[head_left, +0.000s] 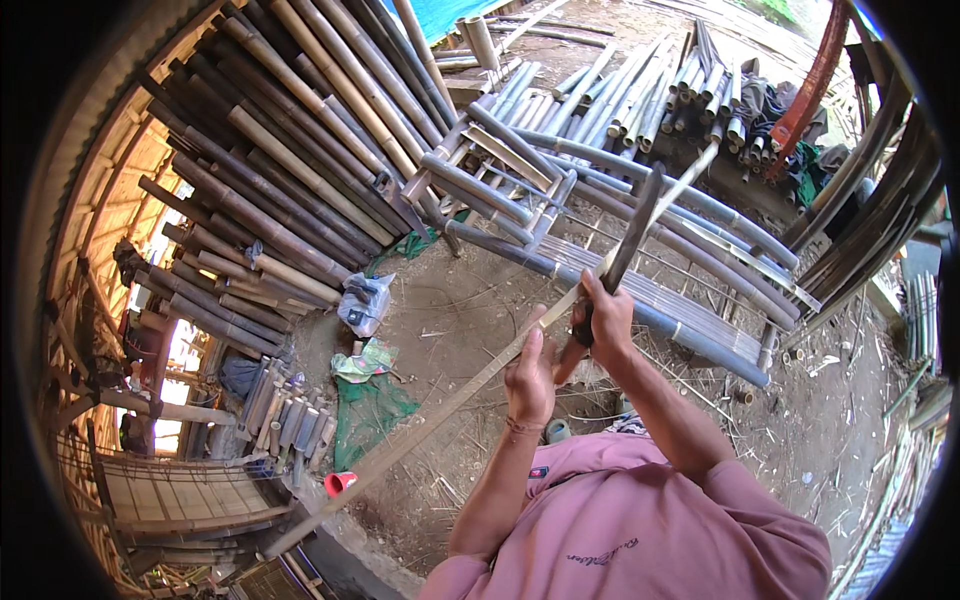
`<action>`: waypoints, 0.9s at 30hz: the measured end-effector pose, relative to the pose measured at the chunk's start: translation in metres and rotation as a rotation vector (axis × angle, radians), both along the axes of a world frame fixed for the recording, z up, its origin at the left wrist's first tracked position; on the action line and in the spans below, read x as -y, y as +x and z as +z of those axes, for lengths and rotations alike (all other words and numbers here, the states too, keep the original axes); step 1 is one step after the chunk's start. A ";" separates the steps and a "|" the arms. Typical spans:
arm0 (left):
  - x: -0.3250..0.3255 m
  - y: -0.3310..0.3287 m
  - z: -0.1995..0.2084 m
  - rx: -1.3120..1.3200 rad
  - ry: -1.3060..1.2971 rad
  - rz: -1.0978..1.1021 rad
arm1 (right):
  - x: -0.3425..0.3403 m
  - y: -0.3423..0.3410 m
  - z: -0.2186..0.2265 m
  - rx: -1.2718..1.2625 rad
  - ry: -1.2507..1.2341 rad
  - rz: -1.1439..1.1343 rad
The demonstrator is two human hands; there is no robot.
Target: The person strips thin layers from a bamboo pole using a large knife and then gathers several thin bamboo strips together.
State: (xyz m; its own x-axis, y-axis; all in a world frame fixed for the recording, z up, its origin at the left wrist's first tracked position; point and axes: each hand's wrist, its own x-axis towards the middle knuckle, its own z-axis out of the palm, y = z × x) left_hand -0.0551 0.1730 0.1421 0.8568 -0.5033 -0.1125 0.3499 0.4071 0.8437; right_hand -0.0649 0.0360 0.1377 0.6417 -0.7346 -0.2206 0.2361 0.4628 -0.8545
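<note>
A long, pale split-bamboo strip (pixel 450 404) runs slantwise across the view, from the lower left to the upper right. My left hand (pixel 530 378) is closed around its middle, thumb pointing up. Just to the right, my right hand (pixel 606 318) grips the dark handle of a large knife (pixel 636 228). The knife's long dark blade points up and away, lying against or very close to the strip; exact contact cannot be told. Both hands are close together in front of my pink shirt, above the near side of a bamboo bench (pixel 660 322).
Bamboo poles (pixel 290 150) lean stacked at the left, with shorter pieces (pixel 290 425) below. More cut poles (pixel 640 95) lie beyond the bench. A plastic bag (pixel 366 303), green netting (pixel 370 415) and a red cup (pixel 340 484) are on the dirt floor (pixel 460 290), among scattered shavings.
</note>
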 end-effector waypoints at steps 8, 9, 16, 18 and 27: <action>-0.047 -0.006 0.014 1.040 0.977 -0.222 | 0.095 -0.005 0.026 -0.146 -0.500 0.089; -0.057 0.004 -0.009 0.756 0.996 -0.414 | 0.100 0.002 0.036 -0.143 -0.529 0.094; -0.063 -0.008 -0.011 -0.087 0.271 -0.565 | 0.132 0.005 0.085 -0.638 -1.067 0.275; -0.052 -0.005 0.006 -0.088 0.295 -0.468 | 0.106 -0.011 0.082 -0.754 -1.295 0.429; -0.023 -0.014 0.034 0.124 0.511 -0.196 | 0.053 -0.029 0.025 -0.415 -1.763 0.500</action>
